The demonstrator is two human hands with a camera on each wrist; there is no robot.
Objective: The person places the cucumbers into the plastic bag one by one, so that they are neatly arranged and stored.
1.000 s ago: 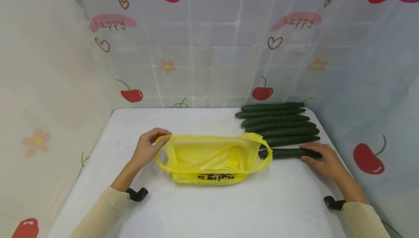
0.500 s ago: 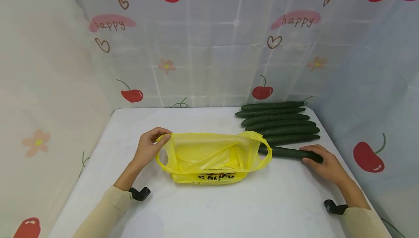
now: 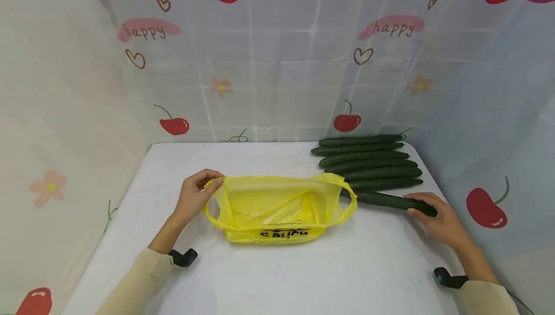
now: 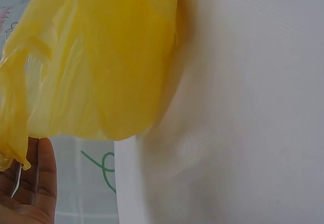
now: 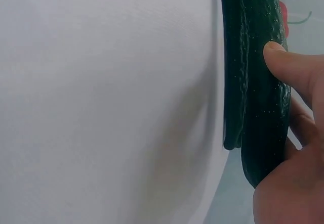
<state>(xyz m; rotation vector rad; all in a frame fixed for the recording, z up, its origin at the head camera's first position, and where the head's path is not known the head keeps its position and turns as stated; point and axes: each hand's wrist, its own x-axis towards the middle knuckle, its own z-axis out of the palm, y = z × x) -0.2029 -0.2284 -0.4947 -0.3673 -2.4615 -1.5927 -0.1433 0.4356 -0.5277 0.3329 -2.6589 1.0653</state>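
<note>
My left hand (image 3: 195, 193) pinches the upper left corner of a yellow plastic bag (image 3: 270, 199), whose mouth gapes upward and whose front carries dark print. In the left wrist view the bag (image 4: 116, 62) hangs beside the fingers (image 4: 46, 173). My right hand (image 3: 440, 218) grips the near end of a dark green cucumber (image 3: 386, 200), thumb on one side and fingers on the other. That cucumber slants from the hand to behind the bag's right handle, which hides its far end. In the right wrist view the thumb (image 5: 288, 64) presses on the held cucumber (image 5: 263, 107).
Several more cucumbers (image 3: 368, 163) lie side by side at the back right of the white table (image 3: 277, 276). A printed curtain (image 3: 277, 64) stands behind the table and along both sides. Dark wrist cameras (image 3: 184, 257) sit at both cuffs.
My right hand has tightened on the cucumber's end and drawn it slightly right and nearer, so it now lies at a slant. The left hand and the bag have hardly moved.
</note>
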